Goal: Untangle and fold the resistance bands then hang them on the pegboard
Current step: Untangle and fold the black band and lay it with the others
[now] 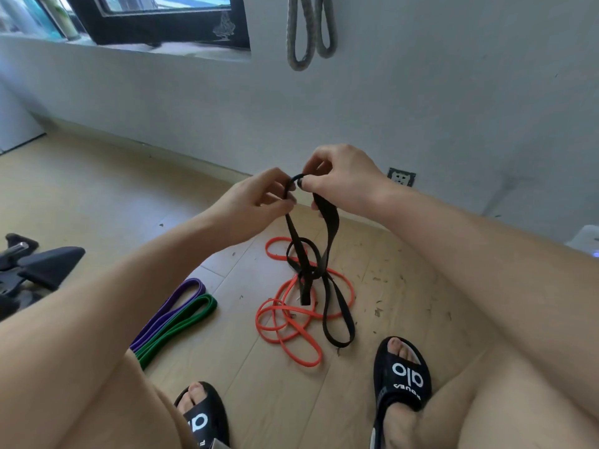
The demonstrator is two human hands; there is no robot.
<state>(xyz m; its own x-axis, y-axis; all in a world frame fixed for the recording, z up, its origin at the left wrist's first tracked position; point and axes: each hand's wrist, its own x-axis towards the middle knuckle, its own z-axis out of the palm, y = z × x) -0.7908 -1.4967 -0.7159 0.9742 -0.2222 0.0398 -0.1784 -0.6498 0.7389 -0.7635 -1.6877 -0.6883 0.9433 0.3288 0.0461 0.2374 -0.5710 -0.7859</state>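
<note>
black band point(327, 234): flat, dark strap, top loop pinched up off the floor, two strands hanging down, knotted mid-length, lower loop lying on the wood floor
orange band point(291, 322): thin, bright, sprawled in several tangled loops on the floor, black band's knot crossing over it
purple band point(168, 311): folded flat on the floor, left of the orange tangle
green band point(181, 325): folded flat, touching the purple one alongside
grey band point(309, 30): hanging in two loops on the wall above

I see both hands raised side by side over the floor point(97, 196), left hand point(256, 202) touching right hand point(340, 179), pinching the top loop of a band point(327, 234) that hangs onto a tangled band point(291, 322) between my feet; two folded bands point(175, 322) lie left, another band point(308, 30) hangs on the wall point(453, 92) behind.
</note>
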